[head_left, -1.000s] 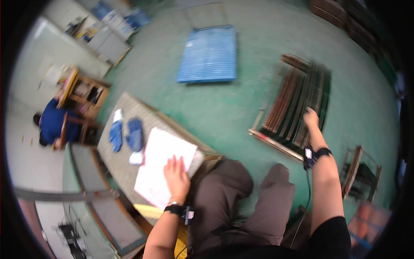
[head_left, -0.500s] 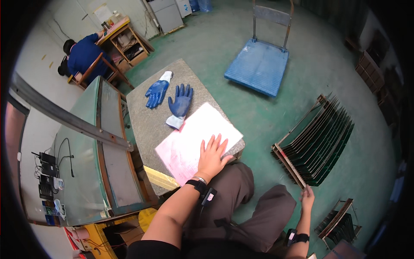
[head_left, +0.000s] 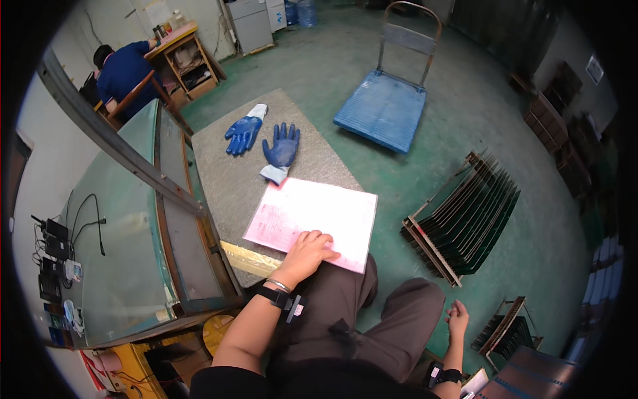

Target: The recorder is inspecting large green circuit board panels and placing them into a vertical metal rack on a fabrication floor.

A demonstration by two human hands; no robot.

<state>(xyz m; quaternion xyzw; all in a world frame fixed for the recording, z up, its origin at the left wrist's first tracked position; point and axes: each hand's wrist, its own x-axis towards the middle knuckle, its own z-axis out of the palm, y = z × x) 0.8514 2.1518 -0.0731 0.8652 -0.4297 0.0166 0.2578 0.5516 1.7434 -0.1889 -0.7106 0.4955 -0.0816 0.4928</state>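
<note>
My left hand is closed on the near edge of a pink printed sheet, its fingers bent over the top. The sheet lies partly on the grey table, and its right corner sticks out past the table edge above my leg. Two blue-coated work gloves with white cuffs rest farther back: one glove toward the left, the other glove touching or almost touching the sheet's far edge. My right hand hangs low beside my right knee, fingers loosely curled and apart, holding nothing.
A rack of dark upright panels stands on the floor at right, a smaller rack nearer me. Beyond is a blue platform trolley. A glass-topped bench flanks the left. A person in blue sits at a far desk.
The pink sheet has turned and slid toward me. My left hand went from lying flat on it to closing on its near edge. My right hand has left the large rack's frame.
</note>
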